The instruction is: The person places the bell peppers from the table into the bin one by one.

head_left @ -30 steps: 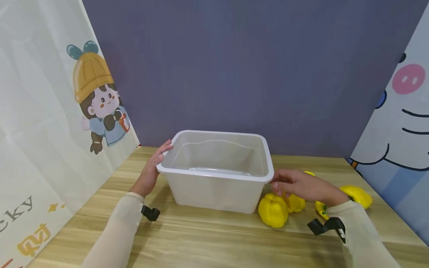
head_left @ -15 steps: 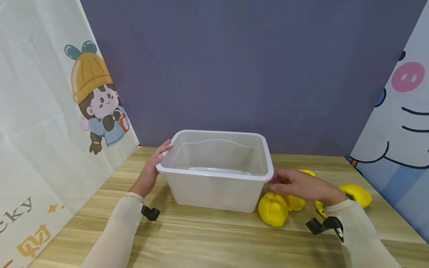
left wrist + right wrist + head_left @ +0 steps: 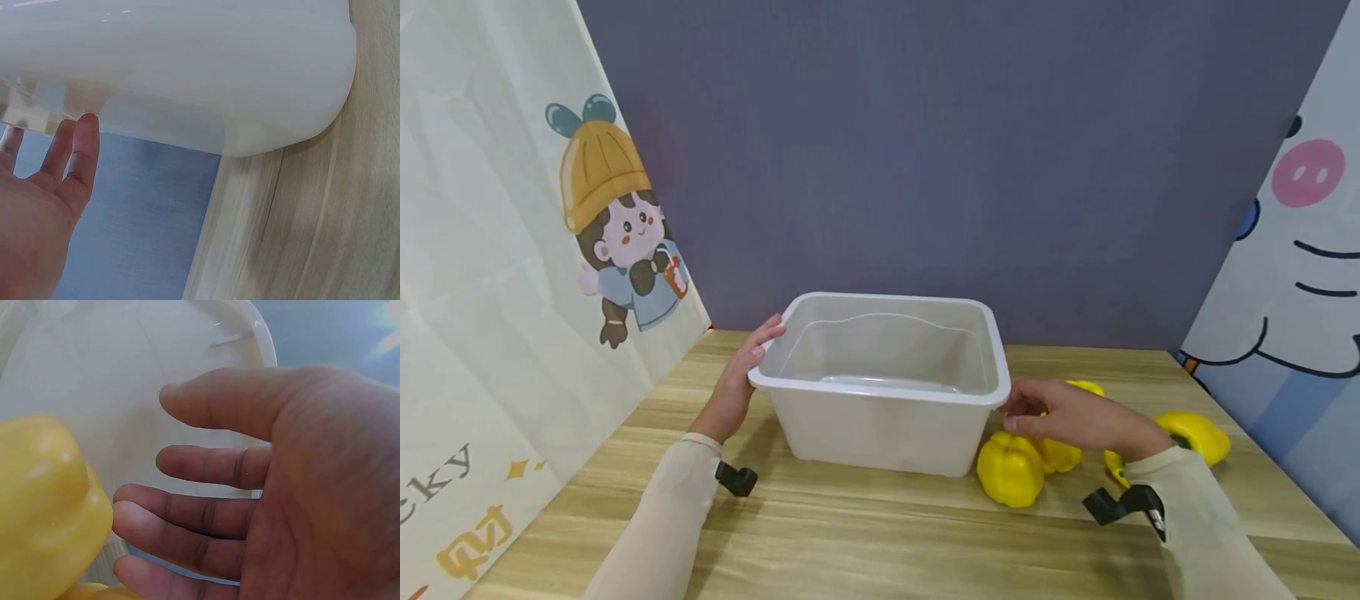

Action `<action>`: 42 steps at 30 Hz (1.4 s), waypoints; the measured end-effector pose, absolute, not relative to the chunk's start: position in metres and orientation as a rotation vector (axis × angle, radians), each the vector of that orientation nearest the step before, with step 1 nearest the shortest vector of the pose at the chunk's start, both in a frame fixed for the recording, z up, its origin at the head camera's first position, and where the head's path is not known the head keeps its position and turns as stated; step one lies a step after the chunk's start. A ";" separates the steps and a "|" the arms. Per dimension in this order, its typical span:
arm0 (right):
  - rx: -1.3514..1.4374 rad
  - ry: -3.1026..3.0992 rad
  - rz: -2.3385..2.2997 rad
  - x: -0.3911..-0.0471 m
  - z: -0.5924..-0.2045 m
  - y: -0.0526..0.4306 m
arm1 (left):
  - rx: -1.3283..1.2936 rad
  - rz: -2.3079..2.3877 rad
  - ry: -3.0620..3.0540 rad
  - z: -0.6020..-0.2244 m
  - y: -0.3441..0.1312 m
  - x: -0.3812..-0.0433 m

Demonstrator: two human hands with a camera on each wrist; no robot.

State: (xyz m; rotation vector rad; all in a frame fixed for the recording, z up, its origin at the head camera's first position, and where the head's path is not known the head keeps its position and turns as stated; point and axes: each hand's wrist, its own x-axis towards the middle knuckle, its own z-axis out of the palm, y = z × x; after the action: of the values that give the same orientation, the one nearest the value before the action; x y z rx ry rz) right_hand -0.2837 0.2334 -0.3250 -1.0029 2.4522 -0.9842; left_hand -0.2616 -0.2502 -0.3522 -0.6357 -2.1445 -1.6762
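Note:
A light grey plastic bin (image 3: 880,429) stands upright on the table, its inside bare. My left hand (image 3: 737,379) rests against the bin's left side, fingertips at the rim; in the left wrist view its fingers (image 3: 85,150) are extended against the wall. My right hand (image 3: 1078,415) hovers by the bin's right side, above yellow bell peppers. In the right wrist view its fingers are apart and loosely bent, holding nothing. One bell pepper (image 3: 50,506) sits close to the fingertips there; whether they touch is unclear. The nearest bell pepper (image 3: 1011,469) lies by the bin's front right corner.
More yellow bell peppers lie partly hidden around the right hand and forearm, one farther right (image 3: 1198,435). A dark grey panel (image 3: 925,167) rises behind the wood-grain table (image 3: 850,533). Printed cartoon sheets flank it on the left (image 3: 490,250) and right (image 3: 1300,333).
The right fingers have lifted slightly from where they hung by the nearest bell pepper. The left hand, the bin and the peppers stay in place; the head view shifts a little.

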 end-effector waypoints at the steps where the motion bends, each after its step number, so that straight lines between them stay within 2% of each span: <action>1: -1.001 2.453 -0.984 -0.284 -0.325 0.233 | -0.637 -1.676 -2.142 -0.352 -0.250 -0.261; 17: -1.106 2.412 -1.027 -0.287 -0.331 0.235 | -0.644 -1.663 -2.146 -0.352 -0.248 -0.260; 42: -1.100 2.461 -0.929 -0.287 -0.347 0.216 | -0.638 -1.666 -2.145 -0.356 -0.252 -0.262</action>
State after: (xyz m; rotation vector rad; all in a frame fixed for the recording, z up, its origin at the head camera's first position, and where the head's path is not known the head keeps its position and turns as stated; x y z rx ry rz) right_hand -0.2874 0.2162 -0.3472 -1.1000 2.4605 -0.9291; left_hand -0.2619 -0.2515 -0.3558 -0.6378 -2.1445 -1.6662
